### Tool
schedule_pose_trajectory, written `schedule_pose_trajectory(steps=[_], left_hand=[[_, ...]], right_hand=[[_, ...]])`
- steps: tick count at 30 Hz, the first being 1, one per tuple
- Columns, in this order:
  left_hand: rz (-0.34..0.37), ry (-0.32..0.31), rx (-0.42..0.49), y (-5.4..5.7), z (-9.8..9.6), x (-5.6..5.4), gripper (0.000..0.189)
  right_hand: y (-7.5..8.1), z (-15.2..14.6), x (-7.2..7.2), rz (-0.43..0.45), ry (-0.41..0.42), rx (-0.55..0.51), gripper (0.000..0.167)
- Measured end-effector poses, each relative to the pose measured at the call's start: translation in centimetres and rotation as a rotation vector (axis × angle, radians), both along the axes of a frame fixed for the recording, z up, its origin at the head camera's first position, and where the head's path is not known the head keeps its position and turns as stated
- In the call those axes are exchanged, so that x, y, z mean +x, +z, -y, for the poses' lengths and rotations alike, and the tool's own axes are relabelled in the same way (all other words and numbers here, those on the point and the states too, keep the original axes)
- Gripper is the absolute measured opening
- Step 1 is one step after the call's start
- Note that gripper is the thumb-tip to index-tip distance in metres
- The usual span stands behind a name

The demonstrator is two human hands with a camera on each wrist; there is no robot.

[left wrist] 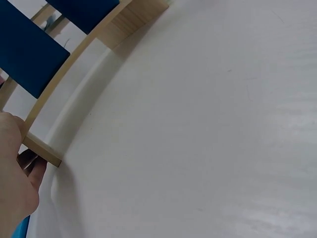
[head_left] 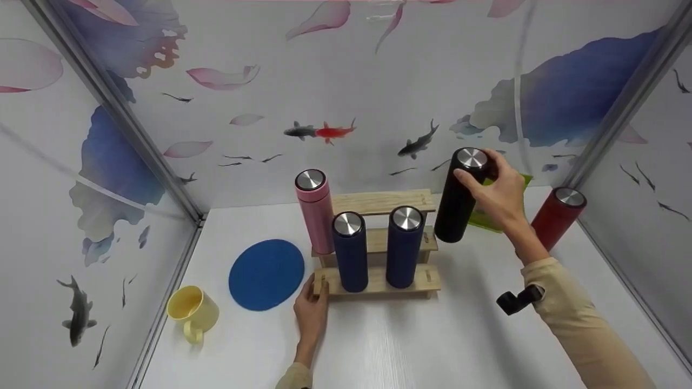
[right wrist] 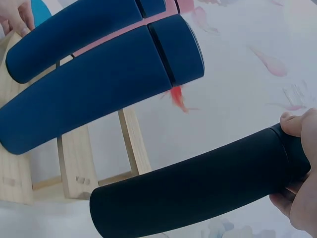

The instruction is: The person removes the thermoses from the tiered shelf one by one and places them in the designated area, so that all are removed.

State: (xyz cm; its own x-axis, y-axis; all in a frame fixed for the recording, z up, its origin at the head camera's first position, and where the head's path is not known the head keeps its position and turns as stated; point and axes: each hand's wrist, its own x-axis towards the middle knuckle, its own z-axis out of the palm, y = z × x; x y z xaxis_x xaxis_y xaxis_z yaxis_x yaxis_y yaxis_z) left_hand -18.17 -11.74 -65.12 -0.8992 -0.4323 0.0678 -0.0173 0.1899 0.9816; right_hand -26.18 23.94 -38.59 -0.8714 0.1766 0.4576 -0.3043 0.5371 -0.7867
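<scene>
My right hand (head_left: 500,192) holds a black thermos (head_left: 456,208) by its upper end, thumb on one side and fingers round the other. The black thermos is off the shelves, just right of a three-step wooden rack (head_left: 381,202). My left hand (head_left: 312,313) grips the left end of the rack's lowest step, thumb on top. Two blue thermoses stand on that step, the left one (head_left: 351,265) and the right one (head_left: 403,254). A pink thermos (head_left: 316,216) stands on the middle step at the left. In the right wrist view, the black thermos (right wrist: 198,186) hangs beside the rack's steps.
A red thermos (head_left: 557,216) stands at the far right, partly behind my forearm. Behind my right hand is a green item (head_left: 486,220), mostly hidden. A round blue mat (head_left: 266,274) and a yellow mug (head_left: 193,310) are at the left. Patterned walls enclose the table.
</scene>
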Motion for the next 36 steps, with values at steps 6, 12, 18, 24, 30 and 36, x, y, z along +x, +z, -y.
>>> schedule_pose_trajectory(steps=[6, 12, 18, 24, 30, 36], left_hand=[[0.017, 0.0, 0.023, 0.2, -0.1, 0.0, 0.05], [0.017, -0.007, 0.038, 0.2, 0.0, 0.1, 0.05], [0.011, -0.005, 0.031, 0.1, 0.0, 0.0, 0.05], [0.0, 0.011, 0.023, 0.0, 0.0, -0.1, 0.05], [-0.003, 0.017, 0.013, 0.0, 0.0, 0.0, 0.049], [-0.002, 0.015, 0.031, 0.0, 0.0, 0.0, 0.048]], right_hand=[[-0.4, -1.5, -0.2, -0.006, -0.05, 0.005, 0.063], [-0.9, -2.8, -0.2, 0.005, -0.084, 0.027, 0.064], [-1.3, -4.1, -0.2, 0.022, -0.113, 0.041, 0.063], [-1.9, -5.3, -0.3, 0.035, -0.168, 0.039, 0.064], [-2.8, -6.6, -0.4, 0.059, -0.204, 0.042, 0.06], [-3.7, -7.6, -0.2, 0.105, -0.241, 0.07, 0.064]])
